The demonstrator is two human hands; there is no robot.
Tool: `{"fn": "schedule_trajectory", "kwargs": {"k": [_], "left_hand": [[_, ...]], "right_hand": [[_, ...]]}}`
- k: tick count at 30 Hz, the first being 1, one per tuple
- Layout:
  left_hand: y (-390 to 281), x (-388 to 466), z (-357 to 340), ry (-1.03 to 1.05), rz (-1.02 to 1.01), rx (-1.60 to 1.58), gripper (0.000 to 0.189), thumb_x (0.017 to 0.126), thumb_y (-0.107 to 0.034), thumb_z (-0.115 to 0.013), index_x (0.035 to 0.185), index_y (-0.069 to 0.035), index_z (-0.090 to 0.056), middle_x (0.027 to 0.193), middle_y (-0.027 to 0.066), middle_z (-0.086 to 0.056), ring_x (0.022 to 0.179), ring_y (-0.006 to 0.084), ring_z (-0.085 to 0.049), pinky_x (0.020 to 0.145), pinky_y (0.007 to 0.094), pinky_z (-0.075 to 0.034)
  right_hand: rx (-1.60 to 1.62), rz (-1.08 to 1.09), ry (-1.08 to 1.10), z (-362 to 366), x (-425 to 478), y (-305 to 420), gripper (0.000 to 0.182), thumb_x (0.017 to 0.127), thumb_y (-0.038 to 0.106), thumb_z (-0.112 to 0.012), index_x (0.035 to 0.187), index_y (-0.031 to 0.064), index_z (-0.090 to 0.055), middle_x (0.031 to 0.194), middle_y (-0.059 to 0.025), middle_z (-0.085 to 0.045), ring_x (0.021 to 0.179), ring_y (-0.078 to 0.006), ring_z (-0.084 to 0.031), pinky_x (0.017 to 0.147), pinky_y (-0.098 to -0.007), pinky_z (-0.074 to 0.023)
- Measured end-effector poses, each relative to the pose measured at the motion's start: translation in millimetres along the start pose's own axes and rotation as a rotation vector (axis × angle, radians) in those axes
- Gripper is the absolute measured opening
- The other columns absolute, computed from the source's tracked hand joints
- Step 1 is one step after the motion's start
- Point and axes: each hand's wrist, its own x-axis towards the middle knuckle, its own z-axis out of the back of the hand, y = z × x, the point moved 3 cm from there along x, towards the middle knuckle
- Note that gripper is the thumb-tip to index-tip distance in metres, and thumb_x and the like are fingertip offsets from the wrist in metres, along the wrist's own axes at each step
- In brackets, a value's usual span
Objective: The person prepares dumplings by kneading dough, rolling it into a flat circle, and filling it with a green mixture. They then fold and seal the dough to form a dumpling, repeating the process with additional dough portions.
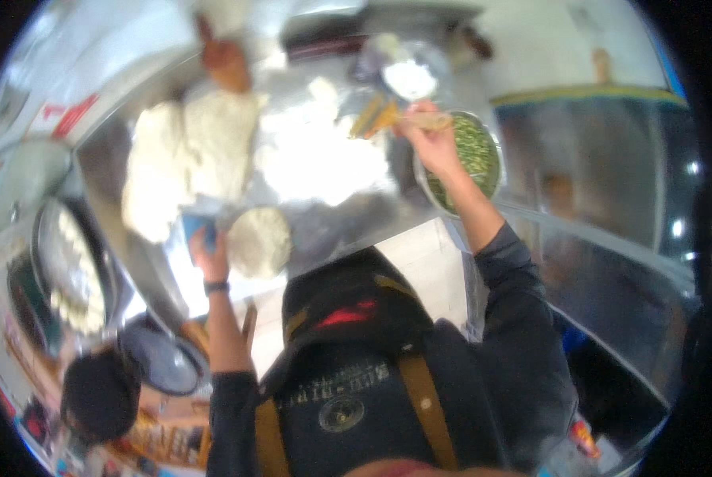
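Note:
My left hand point(211, 253) grips a blue scraper point(198, 231) at the left front of the metal worktop point(326, 223). Just right of it lies a round piece of dough point(260, 241), and beyond it are large slabs of dough point(192, 161). My right hand point(430, 140) is raised at the inner edge of a metal bowl of chopped greens point(475, 149). Its fingers are closed on a light-coloured handle point(430, 121); blur hides what kind of tool it is. Orange and grey strips point(375, 116) lie left of that hand, and bright glare covers the middle of the worktop.
A round pan point(72, 268) with pale pieces around its rim stands at the far left. Near it are a dark oval basin point(160, 358) and a black round object point(100, 396). A white bowl point(409, 79) sits behind my right hand. Glass-like panels point(582, 173) rise on the right.

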Motion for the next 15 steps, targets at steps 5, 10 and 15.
{"fn": "schedule_trajectory", "kwargs": {"k": [5, 10, 15], "left_hand": [[38, -1, 2, -0.063, -0.059, 0.483, 0.076, 0.075, -0.033, -0.083, 0.142, -0.010, -0.055, 0.142, 0.0270, -0.050, 0.129, 0.0450, -0.048, 0.110, 0.0538, -0.039], [63, 5, 36, -0.014, 0.129, 0.465, 0.075, 0.074, -0.033, -0.084, 0.141, -0.012, -0.058, 0.143, 0.0276, -0.050, 0.133, 0.0445, -0.045, 0.108, 0.0548, -0.041], [152, -49, 92, -0.049, 0.589, 0.978, 0.053, 0.085, -0.030, -0.076, 0.129, -0.002, -0.065, 0.122, 0.0239, -0.067, 0.113, 0.0366, -0.065, 0.099, 0.0450, -0.051]], "right_hand": [[0.542, 0.147, -0.478, 182, 16, -69, 0.013, 0.095, 0.008, -0.064, 0.100, 0.0029, -0.053, 0.089, -0.0080, -0.063, 0.081, -0.0208, -0.067, 0.078, -0.0356, -0.0590], [0.568, 0.064, -0.596, 288, 98, -135, 0.015, 0.096, 0.008, -0.064, 0.105, 0.0026, -0.052, 0.096, -0.0097, -0.063, 0.085, -0.0220, -0.069, 0.079, -0.0338, -0.0604], [0.666, -0.076, -0.533, 302, 137, -215, 0.020, 0.096, 0.010, -0.065, 0.113, 0.0028, -0.055, 0.094, -0.0099, -0.064, 0.086, -0.0216, -0.070, 0.075, -0.0316, -0.0613]]}}
